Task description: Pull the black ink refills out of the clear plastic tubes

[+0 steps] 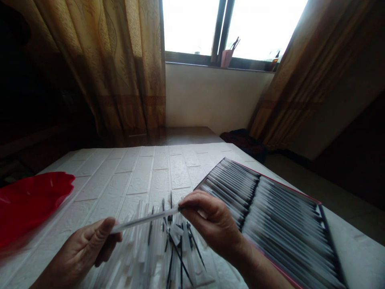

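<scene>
Left hand (86,251) and right hand (210,222) pinch a clear pen tube (144,220) by its ends; a slip could scatter the loose refills (177,249) (piled just below the fingers).

The left hand (81,251) sits at the lower left of the frame, palm turned inward, fingers curled, thumb and forefinger pinched together at its upper tip. The right hand (210,222) is at lower centre, its forearm entering from the bottom right, knuckles up, fingertips pressed together and pointing left towards the other hand.
</scene>
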`<action>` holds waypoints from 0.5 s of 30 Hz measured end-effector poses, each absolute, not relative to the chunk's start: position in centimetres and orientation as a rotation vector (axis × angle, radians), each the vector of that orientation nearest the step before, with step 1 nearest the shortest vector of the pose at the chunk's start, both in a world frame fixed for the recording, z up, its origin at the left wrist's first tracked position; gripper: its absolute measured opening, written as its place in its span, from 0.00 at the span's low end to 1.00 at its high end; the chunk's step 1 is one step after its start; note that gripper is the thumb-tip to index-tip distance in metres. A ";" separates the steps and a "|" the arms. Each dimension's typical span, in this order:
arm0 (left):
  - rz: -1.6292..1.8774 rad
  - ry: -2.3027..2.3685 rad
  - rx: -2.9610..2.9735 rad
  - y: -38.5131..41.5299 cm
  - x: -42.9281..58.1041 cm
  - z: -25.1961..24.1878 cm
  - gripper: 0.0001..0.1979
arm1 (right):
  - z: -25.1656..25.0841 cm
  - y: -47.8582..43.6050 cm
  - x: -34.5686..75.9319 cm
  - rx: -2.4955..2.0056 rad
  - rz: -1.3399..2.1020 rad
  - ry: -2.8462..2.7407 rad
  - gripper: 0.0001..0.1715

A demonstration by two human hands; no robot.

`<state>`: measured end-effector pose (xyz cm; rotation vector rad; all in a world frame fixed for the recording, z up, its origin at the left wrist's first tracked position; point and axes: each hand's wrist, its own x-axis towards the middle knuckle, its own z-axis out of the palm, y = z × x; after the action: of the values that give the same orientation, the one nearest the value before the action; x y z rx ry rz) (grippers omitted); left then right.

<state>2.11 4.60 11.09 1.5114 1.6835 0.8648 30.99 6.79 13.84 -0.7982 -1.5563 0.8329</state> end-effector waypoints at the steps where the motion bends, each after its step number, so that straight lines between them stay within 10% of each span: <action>1: 0.891 1.647 1.523 4.7 2.1 11.2 0.33 | 13.8 6.8 31.0 -0.855 0.858 -1.536 0.05; 15: 1.054 1.602 1.768 5.7 0.2 9.9 0.21 | 13.6 7.1 30.9 -0.946 1.132 -1.351 0.05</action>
<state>0.17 5.68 9.88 1.7683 1.6015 1.0541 30.95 7.14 13.60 -0.9458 -1.3507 1.1324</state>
